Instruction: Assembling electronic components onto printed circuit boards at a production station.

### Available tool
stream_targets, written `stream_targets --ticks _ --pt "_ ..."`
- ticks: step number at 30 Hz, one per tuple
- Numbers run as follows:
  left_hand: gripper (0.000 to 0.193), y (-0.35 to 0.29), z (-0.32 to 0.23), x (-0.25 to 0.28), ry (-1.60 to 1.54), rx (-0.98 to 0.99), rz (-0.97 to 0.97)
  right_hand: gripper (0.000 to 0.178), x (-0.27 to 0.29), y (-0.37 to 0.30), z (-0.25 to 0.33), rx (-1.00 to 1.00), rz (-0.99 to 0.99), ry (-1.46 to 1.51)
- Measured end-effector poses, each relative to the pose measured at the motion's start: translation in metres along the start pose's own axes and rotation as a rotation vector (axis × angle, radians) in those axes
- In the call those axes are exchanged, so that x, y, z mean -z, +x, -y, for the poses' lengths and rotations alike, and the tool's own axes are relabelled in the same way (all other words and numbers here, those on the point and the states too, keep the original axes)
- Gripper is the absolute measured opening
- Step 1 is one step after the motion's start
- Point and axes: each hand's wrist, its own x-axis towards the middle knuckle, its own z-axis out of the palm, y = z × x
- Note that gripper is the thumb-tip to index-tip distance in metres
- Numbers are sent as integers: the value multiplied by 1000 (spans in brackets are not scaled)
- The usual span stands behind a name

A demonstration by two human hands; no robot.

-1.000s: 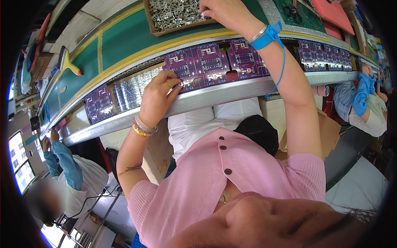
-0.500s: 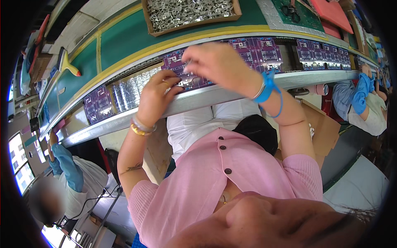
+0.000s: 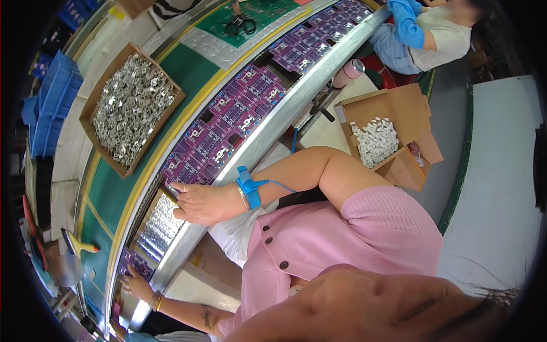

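My left hand (image 3: 137, 285) reaches far along the metal rail to the lower left. Its fingers are spread over the near edge of a small purple circuit board (image 3: 139, 263). My right hand (image 3: 204, 204), a blue strap on its wrist, rests palm down with its fingers apart. Its fingertips lie at the lower end of a long purple circuit board panel (image 3: 228, 125), beside a silver foil-covered piece (image 3: 161, 229). I see nothing held in either hand, though the palms are hidden. Small metal parts sit on the long panel.
Beyond the rail (image 3: 259, 122), a cardboard tray (image 3: 178, 96) holds many small metal clips. Scissors (image 3: 242, 25) lie on a green board farther up. On my right are an open carton (image 3: 407, 108) of white pieces and a pink cup (image 3: 348, 71). A co-worker sits at upper right.
The view has turned toward the right. My left hand has left the long panel and stretched leftward to the small board. My right hand has lowered to the panel's left end.
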Motion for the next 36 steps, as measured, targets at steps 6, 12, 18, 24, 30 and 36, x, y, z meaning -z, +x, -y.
stream_targets --ticks 6,12,18,24,30,36 --pt "71 5 18 -23 11 -396 1 12 32 -23 -17 -84 -26 59" --pt "60 -59 -61 51 -216 -396 -2 14 78 -45 -35 -299 223 124" --pt "59 -107 -130 101 -303 -750 -109 18 121 -90 -66 -527 192 -116" --pt "57 -125 -198 149 -547 -1121 -139 17 151 -96 -74 -564 -32 96" --pt "13 -55 -275 207 -745 -1126 -616 17 143 -74 -64 -513 -125 203" --pt "13 18 -337 212 -640 -1223 -825 17 127 -55 -67 -445 -85 207"
